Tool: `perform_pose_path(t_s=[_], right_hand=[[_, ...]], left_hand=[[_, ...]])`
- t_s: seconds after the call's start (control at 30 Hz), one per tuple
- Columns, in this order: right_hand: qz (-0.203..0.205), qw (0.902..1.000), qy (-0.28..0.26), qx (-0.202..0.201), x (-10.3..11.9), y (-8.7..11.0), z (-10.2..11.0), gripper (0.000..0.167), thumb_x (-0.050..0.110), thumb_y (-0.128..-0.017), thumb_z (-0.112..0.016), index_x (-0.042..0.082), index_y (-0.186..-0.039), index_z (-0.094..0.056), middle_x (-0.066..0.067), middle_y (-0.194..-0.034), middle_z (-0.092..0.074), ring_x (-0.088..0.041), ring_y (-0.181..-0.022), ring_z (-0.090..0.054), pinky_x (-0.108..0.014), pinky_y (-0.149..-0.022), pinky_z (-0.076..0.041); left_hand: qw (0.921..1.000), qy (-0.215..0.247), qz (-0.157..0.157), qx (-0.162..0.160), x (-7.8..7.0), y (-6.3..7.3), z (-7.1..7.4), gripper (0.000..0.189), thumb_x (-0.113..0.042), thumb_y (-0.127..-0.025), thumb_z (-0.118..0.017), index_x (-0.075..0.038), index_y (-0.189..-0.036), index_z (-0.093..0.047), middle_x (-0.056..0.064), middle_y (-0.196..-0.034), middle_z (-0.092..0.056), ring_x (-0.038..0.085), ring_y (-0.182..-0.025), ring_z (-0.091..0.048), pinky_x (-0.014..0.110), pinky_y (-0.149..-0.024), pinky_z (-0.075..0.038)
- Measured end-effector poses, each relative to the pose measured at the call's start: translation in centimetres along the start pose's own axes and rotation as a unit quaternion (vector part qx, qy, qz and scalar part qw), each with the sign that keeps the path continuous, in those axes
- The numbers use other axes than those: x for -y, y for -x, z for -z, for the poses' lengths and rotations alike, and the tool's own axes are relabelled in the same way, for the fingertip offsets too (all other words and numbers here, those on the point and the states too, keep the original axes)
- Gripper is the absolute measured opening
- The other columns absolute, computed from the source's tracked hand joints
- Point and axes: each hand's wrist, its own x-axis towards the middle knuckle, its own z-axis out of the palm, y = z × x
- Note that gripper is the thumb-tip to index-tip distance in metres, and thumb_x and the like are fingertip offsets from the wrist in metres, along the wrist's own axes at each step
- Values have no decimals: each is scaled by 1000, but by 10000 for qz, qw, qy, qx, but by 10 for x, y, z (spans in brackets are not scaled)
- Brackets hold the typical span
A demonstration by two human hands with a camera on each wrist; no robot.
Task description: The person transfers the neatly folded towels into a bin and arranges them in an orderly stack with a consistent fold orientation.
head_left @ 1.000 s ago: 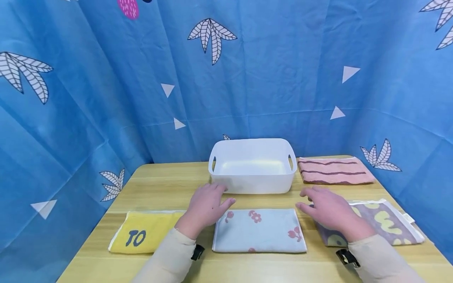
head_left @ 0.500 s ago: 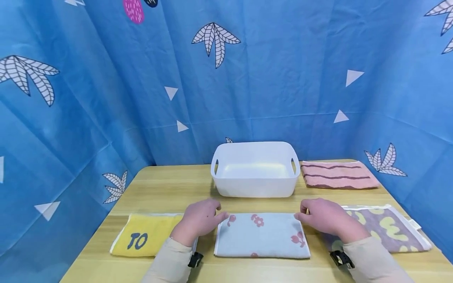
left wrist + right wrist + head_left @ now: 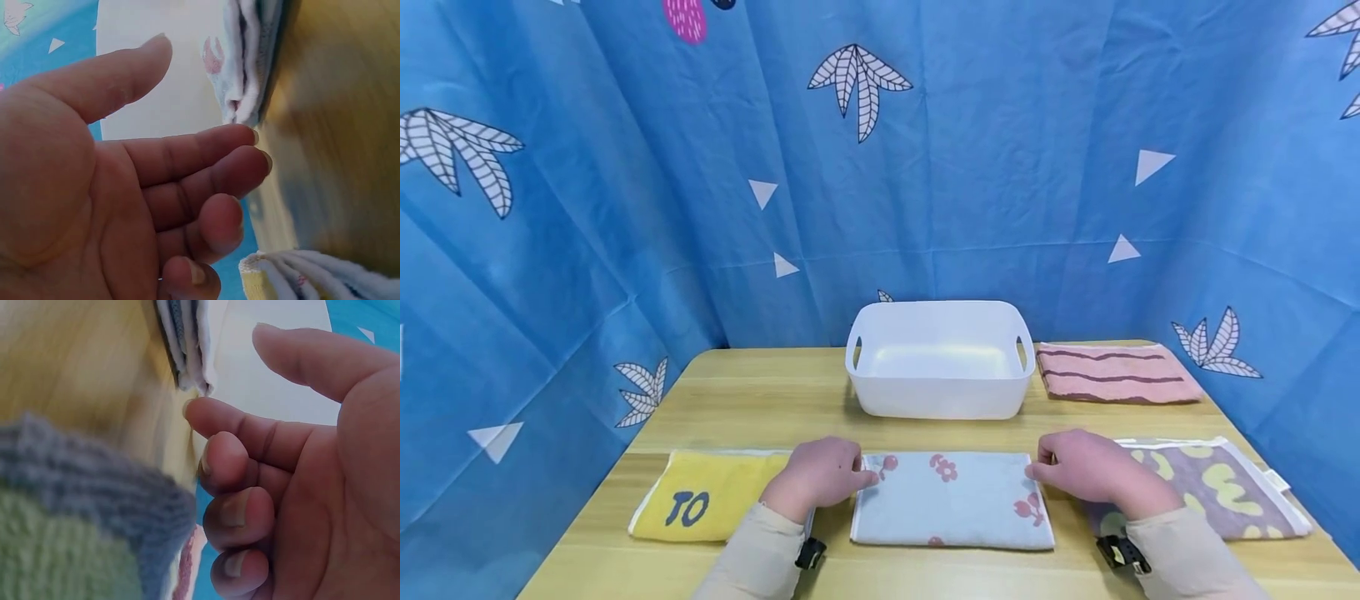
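A light blue folded towel (image 3: pixel 951 504) with pink flowers lies flat on the table at the front middle. My left hand (image 3: pixel 822 475) is at its far left corner, thumb tip right by the edge. In the left wrist view the thumb and loosely bent fingers (image 3: pixel 212 172) stand apart, with the folded layers beyond them. At the towel's far right corner is my right hand (image 3: pixel 1086 468), over part of a purple and yellow-green folded towel (image 3: pixel 1225 492). The right wrist view has its thumb raised away from the bent fingers (image 3: pixel 228 459), nothing held between them.
Behind the blue towel stands a white plastic basket (image 3: pixel 940 396) with handle holes. A pink striped towel (image 3: pixel 1116 375) lies right of it, and a yellow folded towel (image 3: pixel 707 500) at the left. A blue patterned curtain (image 3: pixel 1000 167) surrounds the wooden table (image 3: pixel 760 392).
Both hands have come back toward me from beside the basket and lowered to the blue towel's far corners. The towels and basket rest as before; the view has shifted slightly.
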Motion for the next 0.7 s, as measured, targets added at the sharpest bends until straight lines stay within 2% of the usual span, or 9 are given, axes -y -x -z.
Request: perform_pose_path(t_s=[0.3,0.43,0.7], right_hand=[[-10,10000,-66,52,1,1,-7,38,44,-89,-74,20,-68,-52,6,-59,-43,-13,-53,-43,-32,-53,-35],[-227,9994,-126,222,3,2,-9,39,47,-87,-74,20,-68,-54,5,-59,-45,-14,-54,-45,-33,-54,-35],[-558,9971,62,508,11,1,-14,49,58,-72,-83,18,-71,-56,1,-64,-53,-17,-56,-49,-36,-51,-36]], left_hand=[[9998,-140,-8,143,1,-3,-5,44,-49,-89,-71,-20,-64,-49,-6,-55,-42,12,-50,-41,32,-52,-33],[9996,-43,34,267,1,-3,-8,46,-49,-84,-75,-19,-63,-48,-5,-55,-39,14,-49,-39,32,-50,-32],[9989,57,46,464,-1,1,-12,40,-43,-77,-81,-18,-64,-54,-5,-55,-43,15,-50,-42,32,-52,-34]])
